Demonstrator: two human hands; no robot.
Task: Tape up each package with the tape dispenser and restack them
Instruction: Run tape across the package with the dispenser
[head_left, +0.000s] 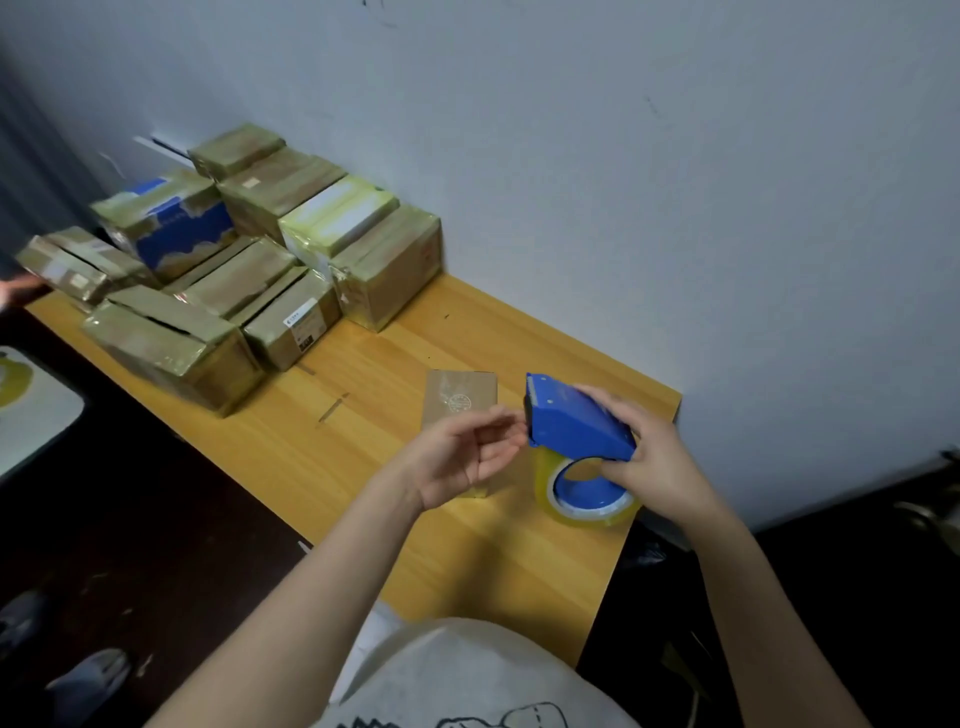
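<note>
My right hand (657, 457) grips a blue tape dispenser (576, 421) with a roll of clear yellowish tape (582, 493), held just above the wooden table (363, 447). My left hand (462, 454) hovers palm up beside the dispenser's cutter end, fingertips pinching at the tape end there. Under my left hand a flat brown package (460, 397) lies on the table, its near part hidden. Several taped cardboard packages (249, 260) are stacked at the table's far left against the wall.
A person's fingers (15, 288) show at the left edge beside the stack. A white-topped surface (31, 415) sits left of the table over a dark floor with shoes (88, 680). The wall bounds the table's far side.
</note>
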